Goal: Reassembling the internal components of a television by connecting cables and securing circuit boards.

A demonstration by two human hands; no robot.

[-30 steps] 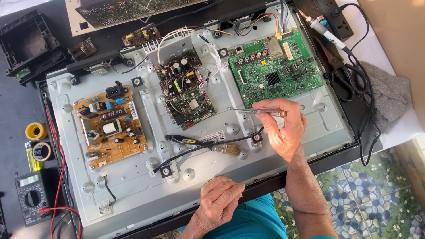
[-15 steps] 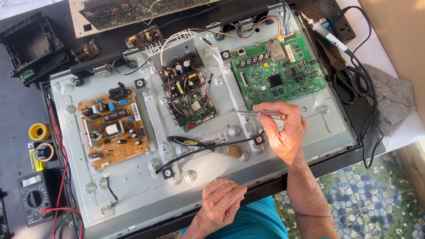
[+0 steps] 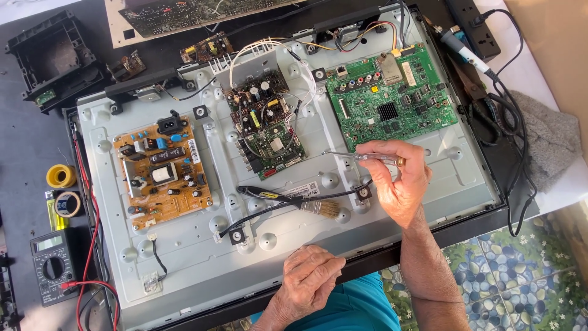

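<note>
At the far left of the frame a multimeter (image 3: 52, 266) and solder spools (image 3: 61, 176) are laid on the counter (image 3: 24, 141). At lower centre the left hand (image 3: 309, 279) is rested, loosely curled and empty, on the metal chassis (image 3: 184, 270). Right of centre a slim screwdriver (image 3: 361, 157) is pinched by the right hand (image 3: 398, 181), tip pointed left between the middle board (image 3: 266, 125) and the green board (image 3: 389, 101). A slip could scratch traces or bridge contacts.

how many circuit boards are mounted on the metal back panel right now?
3. Orange-brown board at the panel's left, dark green board in the middle, bright green board at upper right, just above the right hand holding a screwdriver. Other boards lie off the panel, at top.
</note>
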